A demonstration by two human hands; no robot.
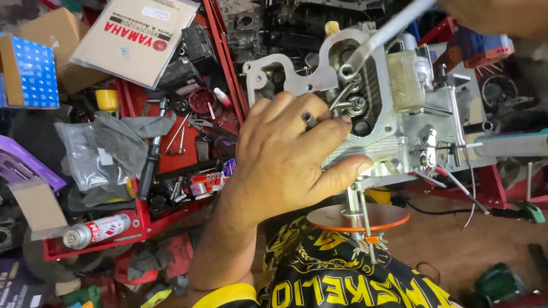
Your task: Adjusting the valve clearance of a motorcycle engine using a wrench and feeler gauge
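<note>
Head view. We see the left hand (285, 154) reaching up from the lower centre, forearm rising from a yellow-and-black sleeve (228, 294), back of the hand toward us. Its fingers are curled onto the engine part (365, 108): the thumb presses along the lower finned edge, and the fingertips pinch a small dark piece (309, 120) beside the valve springs (357, 105). The right hand (496, 14) shows only at the top right corner; we cannot tell how it is closed, though a long metal tool (379, 37) runs from it down to the springs.

The engine part is silver-grey cast metal with cooling fins, open ports and a pale flat flange at its left. It sits in the upper middle, on a thin post above an orange disc (357, 218). To the left lies a red tool tray (171, 165) crowded with wrenches, a grey rag (108, 145) and a spray can (94, 231).
</note>
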